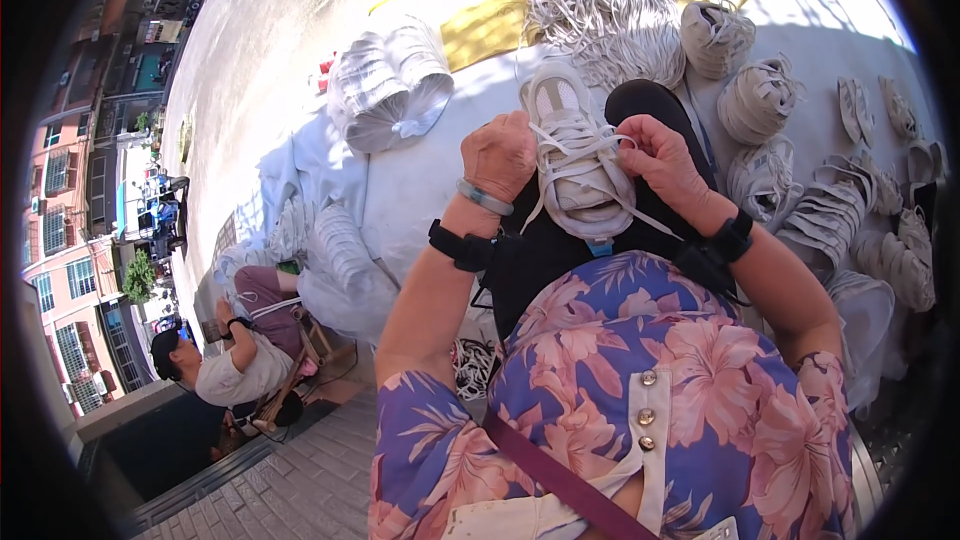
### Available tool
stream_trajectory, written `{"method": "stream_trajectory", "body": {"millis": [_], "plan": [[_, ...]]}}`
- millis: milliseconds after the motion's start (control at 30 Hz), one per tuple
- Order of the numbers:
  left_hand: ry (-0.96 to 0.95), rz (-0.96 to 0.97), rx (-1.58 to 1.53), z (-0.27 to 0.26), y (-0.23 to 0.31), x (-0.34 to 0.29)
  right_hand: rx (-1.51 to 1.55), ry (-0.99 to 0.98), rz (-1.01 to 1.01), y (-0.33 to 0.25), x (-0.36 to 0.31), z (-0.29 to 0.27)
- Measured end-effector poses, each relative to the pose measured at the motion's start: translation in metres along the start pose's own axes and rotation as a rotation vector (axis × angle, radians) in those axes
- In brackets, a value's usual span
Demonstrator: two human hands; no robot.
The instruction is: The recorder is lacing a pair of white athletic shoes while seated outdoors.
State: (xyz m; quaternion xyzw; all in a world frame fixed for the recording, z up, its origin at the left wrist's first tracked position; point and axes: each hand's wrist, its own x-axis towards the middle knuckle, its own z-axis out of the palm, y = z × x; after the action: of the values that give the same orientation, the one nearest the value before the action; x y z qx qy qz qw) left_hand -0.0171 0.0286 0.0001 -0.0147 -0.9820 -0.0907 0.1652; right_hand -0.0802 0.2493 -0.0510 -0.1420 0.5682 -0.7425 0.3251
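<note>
Lacing looks partway, tying remains: my right hand pinches lace at the shoe's right edge, curled left hand's hold unclear.

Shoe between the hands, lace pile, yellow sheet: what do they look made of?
Shoe: probably synthetic leather, matte, smooth panels; mesh-like patch at its far end.
Lace pile: likely woven textile, dull, limp strands.
Yellow sheet: plastic or coated cloth, fairly smooth, creased; can't tell which.

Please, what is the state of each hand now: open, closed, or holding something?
Left hand: closed beside the shoe; whatever its grip holds cannot be told.
Right hand: closed, pinching a white lace.
</note>
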Motion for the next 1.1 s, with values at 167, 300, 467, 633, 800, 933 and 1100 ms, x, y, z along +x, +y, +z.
{"method": "stream_trajectory", "body": {"millis": [167, 300, 467, 633, 800, 933, 1100], "plan": [[-0.118, -0.523, -0.510, 0.000, -0.008, -0.024, 0.010, 0.064, 0.026, -0.001, -0.001, -0.005], [-0.127, -0.760, -0.814, -0.012, 0.006, -0.045, -0.023, 0.098, -0.063, -0.003, 0.003, -0.005], [-0.311, -0.451, -0.540, -0.020, 0.019, -0.063, -0.168, 0.240, -0.040, -0.019, -0.004, -0.003], [-0.267, -0.273, -0.437, -0.015, 0.023, -0.074, -0.696, -0.046, -0.029, -0.023, -0.027, -0.011], [-0.267, -0.240, -0.434, -0.011, 0.027, -0.074, -1.166, -0.286, -0.446, -0.018, -0.040, -0.008], [-0.232, -0.306, -0.506, -0.007, 0.022, -0.078, -1.311, -0.404, -0.337, -0.017, -0.034, -0.009], [-0.204, -0.448, -0.810, -0.009, 0.018, -0.080, -1.125, -0.302, -0.309, -0.031, -0.032, -0.011]]}}
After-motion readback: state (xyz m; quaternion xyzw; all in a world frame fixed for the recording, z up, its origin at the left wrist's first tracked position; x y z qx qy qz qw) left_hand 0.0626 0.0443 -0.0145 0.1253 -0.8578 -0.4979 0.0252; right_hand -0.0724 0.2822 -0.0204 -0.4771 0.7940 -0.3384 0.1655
